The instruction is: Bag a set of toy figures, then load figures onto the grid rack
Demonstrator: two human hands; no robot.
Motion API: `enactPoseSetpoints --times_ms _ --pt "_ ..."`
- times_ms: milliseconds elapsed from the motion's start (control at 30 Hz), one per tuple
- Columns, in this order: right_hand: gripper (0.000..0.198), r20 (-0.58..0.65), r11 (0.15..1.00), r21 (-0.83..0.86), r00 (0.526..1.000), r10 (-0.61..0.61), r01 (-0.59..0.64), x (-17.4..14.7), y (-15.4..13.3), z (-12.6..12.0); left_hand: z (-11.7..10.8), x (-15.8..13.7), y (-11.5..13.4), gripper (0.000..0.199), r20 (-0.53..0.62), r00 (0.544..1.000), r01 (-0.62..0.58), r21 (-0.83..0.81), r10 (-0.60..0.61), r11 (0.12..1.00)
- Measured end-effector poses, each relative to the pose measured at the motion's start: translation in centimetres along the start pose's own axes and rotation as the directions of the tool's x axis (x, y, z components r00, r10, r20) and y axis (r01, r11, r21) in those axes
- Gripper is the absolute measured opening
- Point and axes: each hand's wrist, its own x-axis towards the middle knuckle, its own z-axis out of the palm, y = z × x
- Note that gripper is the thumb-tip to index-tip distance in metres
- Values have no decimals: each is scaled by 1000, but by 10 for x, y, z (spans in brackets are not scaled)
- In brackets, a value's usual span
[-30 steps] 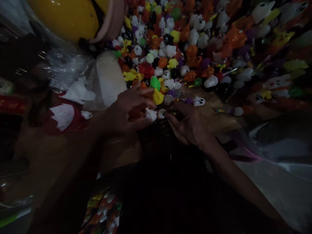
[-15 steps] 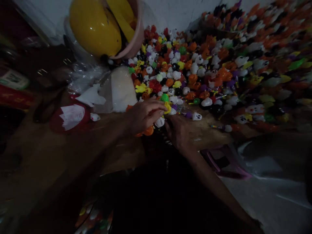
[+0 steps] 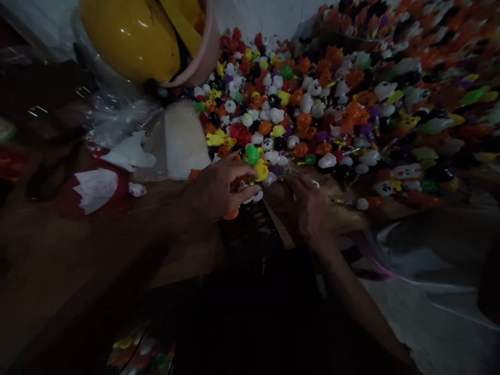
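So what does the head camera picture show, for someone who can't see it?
Two bare hands work at the edge of a huge pile of small colourful toys: the left hand clutches several, the right hand rests flat beside it. A yellow helmet sits behind.

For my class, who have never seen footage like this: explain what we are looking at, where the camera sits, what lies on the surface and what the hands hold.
There is no machine here. A camera worn on a person's head looks forward and down at their two bare hands. A big heap of small plastic toy figures, ghosts, pumpkins and others in many colours, lies on a brown work surface. The left hand is curled around several small figures, white and orange ones showing. The right hand rests at the heap's edge; its grip is hidden. A yellow helmet lies in a pink tub behind.
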Motion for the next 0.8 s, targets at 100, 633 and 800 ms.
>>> enactPoseSetpoints --times_ms 100,633,800 --pt "25 67 985 -165 997 -29 40 14 24 3 -1 -1 2 35 -13 998 54 4 -54 999" --pt "26 43 709 601 900 433 -370 -30 26 -19 -1 2 2 30 -48 991 127 33 -125 991" --pt "22 78 871 444 978 194 -209 -47 36 -11 -4 9 -2 26 -70 991 116 43 -113 992"
